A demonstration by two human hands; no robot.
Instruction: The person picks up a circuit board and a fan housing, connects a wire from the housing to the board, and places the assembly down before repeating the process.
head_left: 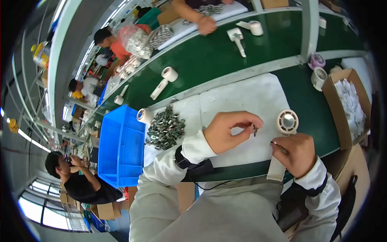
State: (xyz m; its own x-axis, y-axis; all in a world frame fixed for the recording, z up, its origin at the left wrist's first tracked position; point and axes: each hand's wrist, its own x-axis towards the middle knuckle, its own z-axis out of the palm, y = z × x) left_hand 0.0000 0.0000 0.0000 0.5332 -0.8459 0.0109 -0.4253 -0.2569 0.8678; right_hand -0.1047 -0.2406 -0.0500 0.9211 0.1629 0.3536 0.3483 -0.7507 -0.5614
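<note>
My left hand [229, 131] is closed in a pinch above the white work sheet [242, 99]. Between its thumb and forefinger is a small dark circuit board [254, 130], like those in the heap of small green and silver circuit boards [165, 128] to its left. My right hand [296, 153] has its fingers pinched together over the handle of a white handheld fan [287, 122]. At those fingertips something tiny shows, too small to name. The fan's round head lies beyond the hand, and its handle [276, 168] runs toward me, partly covered by the hand.
A blue plastic bin [121, 147] stands left of the heap, beside a white fan part [144, 115]. At right is a cardboard box [344, 117] of white pieces. Beyond a metal rail, more fans [169, 74] lie on a green belt [193, 60]; a co-worker's hand [207, 25] rests across it.
</note>
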